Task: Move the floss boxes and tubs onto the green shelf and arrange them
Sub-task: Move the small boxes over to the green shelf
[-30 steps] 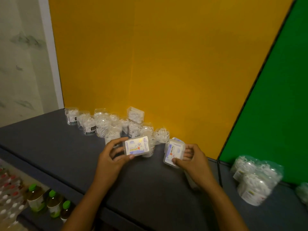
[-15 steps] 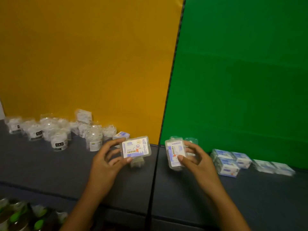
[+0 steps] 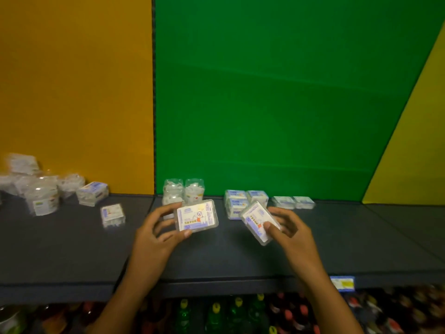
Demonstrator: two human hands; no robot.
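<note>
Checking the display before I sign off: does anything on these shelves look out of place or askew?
Yes. One floss box lies alone and skewed on the orange-backed shelf, apart from the jumbled tubs behind it; none of these are on the green shelf yet.

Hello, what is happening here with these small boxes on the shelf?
A person is moving floss boxes to the green-backed shelf. The left hand holds one floss box flat, label up, and the right hand holds a second floss box tilted; both are above the green section. Two clear tubs and several boxes already stand at the back there. More tubs and boxes wait by the orange panel.
</note>
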